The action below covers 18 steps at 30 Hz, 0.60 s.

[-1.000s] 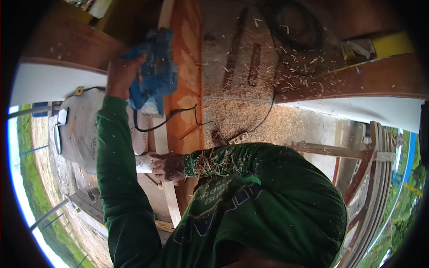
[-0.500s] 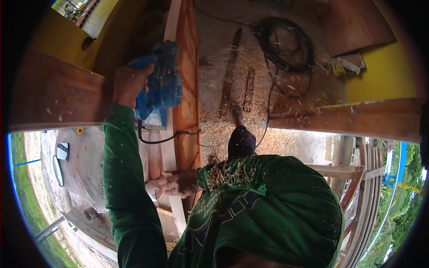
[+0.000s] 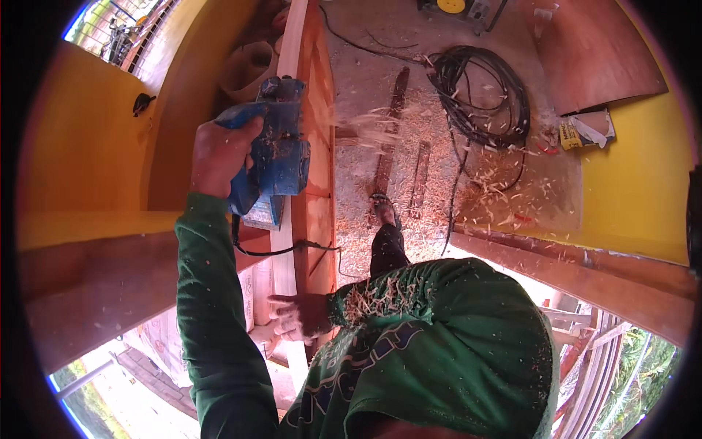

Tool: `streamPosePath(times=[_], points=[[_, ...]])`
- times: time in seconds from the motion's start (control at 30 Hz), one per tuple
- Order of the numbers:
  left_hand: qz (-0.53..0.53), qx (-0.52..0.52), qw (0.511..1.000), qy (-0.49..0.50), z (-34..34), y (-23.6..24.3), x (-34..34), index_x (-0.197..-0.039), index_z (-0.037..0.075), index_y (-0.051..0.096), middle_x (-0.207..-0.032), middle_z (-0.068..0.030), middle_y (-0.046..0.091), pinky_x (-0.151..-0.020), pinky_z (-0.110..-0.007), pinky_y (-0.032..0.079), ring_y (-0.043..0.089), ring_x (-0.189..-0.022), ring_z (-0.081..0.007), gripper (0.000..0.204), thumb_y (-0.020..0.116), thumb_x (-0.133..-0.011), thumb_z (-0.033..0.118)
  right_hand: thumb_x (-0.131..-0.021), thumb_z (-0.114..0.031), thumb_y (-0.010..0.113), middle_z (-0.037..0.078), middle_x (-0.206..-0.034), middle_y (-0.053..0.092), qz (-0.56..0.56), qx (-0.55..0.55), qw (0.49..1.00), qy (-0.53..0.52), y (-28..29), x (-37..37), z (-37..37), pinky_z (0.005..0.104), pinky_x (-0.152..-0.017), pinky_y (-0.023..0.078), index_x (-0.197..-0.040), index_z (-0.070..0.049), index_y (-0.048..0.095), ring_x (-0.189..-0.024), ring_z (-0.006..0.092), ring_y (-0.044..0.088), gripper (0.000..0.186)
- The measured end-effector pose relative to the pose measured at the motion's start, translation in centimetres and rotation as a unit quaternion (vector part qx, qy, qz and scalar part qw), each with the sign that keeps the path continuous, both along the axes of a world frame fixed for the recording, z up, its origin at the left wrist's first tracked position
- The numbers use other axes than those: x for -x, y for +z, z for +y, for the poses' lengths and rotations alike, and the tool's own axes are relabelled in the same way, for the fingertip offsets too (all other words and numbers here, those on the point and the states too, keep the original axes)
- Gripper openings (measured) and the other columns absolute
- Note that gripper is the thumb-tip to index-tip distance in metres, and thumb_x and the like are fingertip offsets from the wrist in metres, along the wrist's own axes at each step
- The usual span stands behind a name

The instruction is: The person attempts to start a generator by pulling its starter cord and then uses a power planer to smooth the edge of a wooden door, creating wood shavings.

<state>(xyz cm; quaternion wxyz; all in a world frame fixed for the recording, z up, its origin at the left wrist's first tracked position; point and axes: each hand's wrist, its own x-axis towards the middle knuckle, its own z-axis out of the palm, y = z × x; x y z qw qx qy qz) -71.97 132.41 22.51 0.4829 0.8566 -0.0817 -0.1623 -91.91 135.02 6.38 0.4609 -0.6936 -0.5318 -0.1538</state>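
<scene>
My left hand (image 3: 223, 154) is closed around the handle of a blue electric planer (image 3: 284, 150). The planer rests on the pale top edge of a long wooden piece (image 3: 316, 132), which has a reddish-brown side face. Wood shavings fly out to the right of the tool. A black cord (image 3: 274, 251) runs from the planer's near end across the wood. Closer to me, my right hand (image 3: 301, 316) lies over the same pale edge, fingers stretched out and somewhat apart. Shavings cling to my green right sleeve (image 3: 384, 293).
Coiled black cable (image 3: 482, 99) lies on the floor ahead, right of the wood. Shavings and dark strips of wood (image 3: 391, 132) surround my foot (image 3: 385, 211). A curved brown sheet (image 3: 585, 55) leans at the far right near a torn paper package (image 3: 587, 130). Yellow panels (image 3: 88, 139) stand on both sides.
The whole view has tilted and brightened, and more of the far floor shows. My left hand still grips the planer on the wood; a stream of shavings now shoots to the right.
</scene>
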Motion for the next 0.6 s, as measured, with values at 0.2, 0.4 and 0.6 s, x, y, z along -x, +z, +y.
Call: streamPosePath(times=[0.2,0.4,0.6], points=[[-0.005,-0.027,1.000,0.010,-1.5,0.1,-4.0,-0.053,0.001,0.050,-0.046,-0.0039,0.044,-0.036,-0.026,0.033,0.042,-0.037,-0.0116,0.025,0.061,-0.066,0.019,-0.041,-0.029,0.064,0.006,-0.093,0.051,0.066,0.012,0.993,-0.097,1.3,-0.2,-0.9,0.0501,-0.092,0.017,-0.082,-0.006,0.056,-0.102,0.0254,0.038,0.048],[0.017,-0.034,0.999,-0.005,-3.2,0.6,-6.7,-0.064,0.006,0.050,-0.051,-0.0004,0.043,-0.034,-0.022,0.033,0.042,-0.038,-0.0087,0.022,0.060,-0.067,0.026,-0.038,-0.027,0.067,0.007,-0.093,0.051,0.046,0.019,0.999,0.000,0.0,-3.3,-1.3,0.0461,-0.095,0.014,-0.083,-0.005,0.055,-0.100,0.0230,0.040,0.051],[0.022,-0.010,1.000,-0.016,-4.3,-0.4,-10.7,-0.069,0.007,0.049,-0.050,0.0000,0.041,-0.034,-0.022,0.034,0.040,-0.037,-0.0091,0.022,0.059,-0.067,0.027,-0.034,-0.027,0.063,0.005,-0.087,0.053,0.024,0.043,0.998,-0.046,1.0,-6.0,-2.3,0.0487,-0.095,0.013,-0.073,-0.007,0.056,-0.096,0.0223,0.043,0.045]])
